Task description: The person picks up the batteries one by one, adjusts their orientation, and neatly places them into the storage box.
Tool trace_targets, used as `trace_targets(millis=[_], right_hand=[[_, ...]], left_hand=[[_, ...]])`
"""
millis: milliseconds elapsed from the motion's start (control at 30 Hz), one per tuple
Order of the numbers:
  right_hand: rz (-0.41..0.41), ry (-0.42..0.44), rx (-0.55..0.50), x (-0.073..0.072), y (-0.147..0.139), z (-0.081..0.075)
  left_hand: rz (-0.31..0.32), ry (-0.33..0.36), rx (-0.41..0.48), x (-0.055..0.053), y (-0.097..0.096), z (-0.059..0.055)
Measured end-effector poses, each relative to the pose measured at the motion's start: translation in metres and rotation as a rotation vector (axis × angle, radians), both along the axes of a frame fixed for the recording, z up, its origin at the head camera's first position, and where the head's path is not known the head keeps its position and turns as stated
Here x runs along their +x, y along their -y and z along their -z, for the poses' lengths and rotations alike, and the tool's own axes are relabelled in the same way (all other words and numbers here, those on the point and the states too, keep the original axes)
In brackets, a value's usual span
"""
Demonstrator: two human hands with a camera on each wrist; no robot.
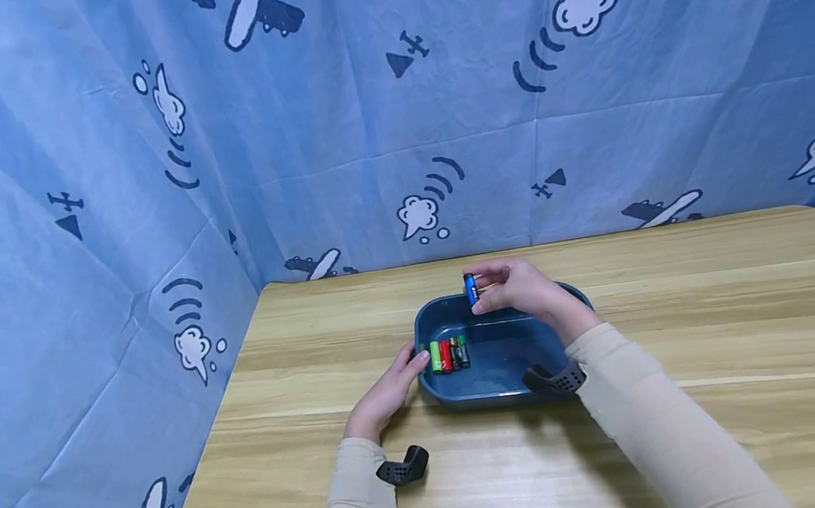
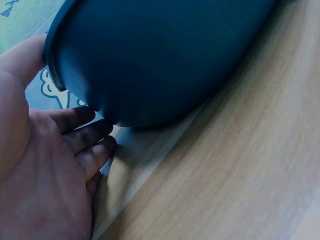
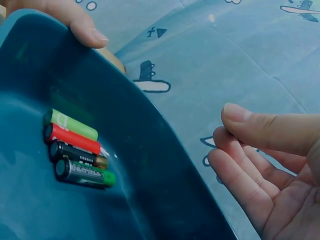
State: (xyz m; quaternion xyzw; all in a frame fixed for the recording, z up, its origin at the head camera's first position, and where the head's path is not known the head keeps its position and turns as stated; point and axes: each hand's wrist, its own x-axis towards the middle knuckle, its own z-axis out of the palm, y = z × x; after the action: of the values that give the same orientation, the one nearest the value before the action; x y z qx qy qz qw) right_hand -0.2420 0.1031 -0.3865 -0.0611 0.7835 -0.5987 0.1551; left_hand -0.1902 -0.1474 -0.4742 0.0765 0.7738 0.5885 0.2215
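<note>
A dark blue plastic basin (image 1: 499, 398) rests on the table. Near its left wall several batteries lie side by side: a light green battery (image 3: 74, 123), a red battery (image 3: 75, 138), a black battery with a copper-coloured end (image 3: 79, 153) and a dark battery with a green end (image 3: 82, 172). My left hand (image 1: 393, 388) holds the basin's left side, thumb over the rim and fingertips against the outer wall. Above the far rim, my right hand (image 1: 520, 285) pinches a blue battery (image 1: 471, 290) between thumb and fingers. In the right wrist view that battery is hidden.
The wooden table (image 1: 300, 367) surrounds the basin. Behind and left of it hangs a blue cloth (image 1: 333, 128) printed with planes and clouds. A black wrist mount (image 1: 405, 465) sits at the left sleeve, another black mount (image 1: 553, 380) at the right, overlapping the basin's near rim.
</note>
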Motion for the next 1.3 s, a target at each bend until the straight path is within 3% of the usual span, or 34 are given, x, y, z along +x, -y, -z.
trace_targets(millis=[400,667,1000,1300], right_hand=[[-0.017,0.018,-0.021,-0.003,0.011,0.01],[-0.072,0.035,-0.047,-0.003,0.015,0.016],[-0.088,0.064,0.009,-0.006,0.015,0.021],[-0.197,0.058,0.017,-0.007,0.014,0.03]], left_hand=[[-0.004,0.008,0.002,0.0,0.0,-0.001],[-0.001,0.027,-0.005,-0.001,0.0,-0.002],[-0.003,0.019,0.003,-0.001,-0.001,-0.002],[-0.003,0.01,0.011,0.001,0.0,-0.003]])
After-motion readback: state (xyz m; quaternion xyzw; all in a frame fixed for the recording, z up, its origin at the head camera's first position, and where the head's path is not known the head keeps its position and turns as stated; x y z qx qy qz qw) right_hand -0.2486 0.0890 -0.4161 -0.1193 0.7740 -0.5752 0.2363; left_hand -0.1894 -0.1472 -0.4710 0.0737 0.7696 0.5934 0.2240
